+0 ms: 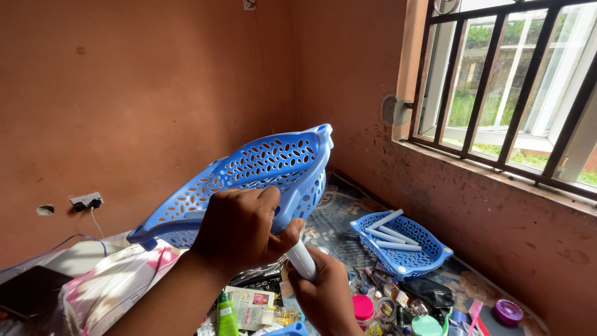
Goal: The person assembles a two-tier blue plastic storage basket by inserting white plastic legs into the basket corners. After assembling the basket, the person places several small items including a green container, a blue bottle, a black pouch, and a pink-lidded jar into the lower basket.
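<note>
We see only part of the white tube (pixel 302 259); its ends sit behind the left hand (pixel 239 227) and right hand (pixel 324 295). The bottom edge crops the clutter (pixel 398 308), too small to identify.

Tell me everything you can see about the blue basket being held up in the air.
The blue basket looks like moulded plastic, its walls and base pierced all over with small oval holes, with a solid rim and a shaped corner at its upper right. It is held tilted above the cluttered floor, underside toward the camera. The left hand grips its lower edge, while the right hand holds a white tube against its underside. A matching basket lies on the floor further off.
</note>
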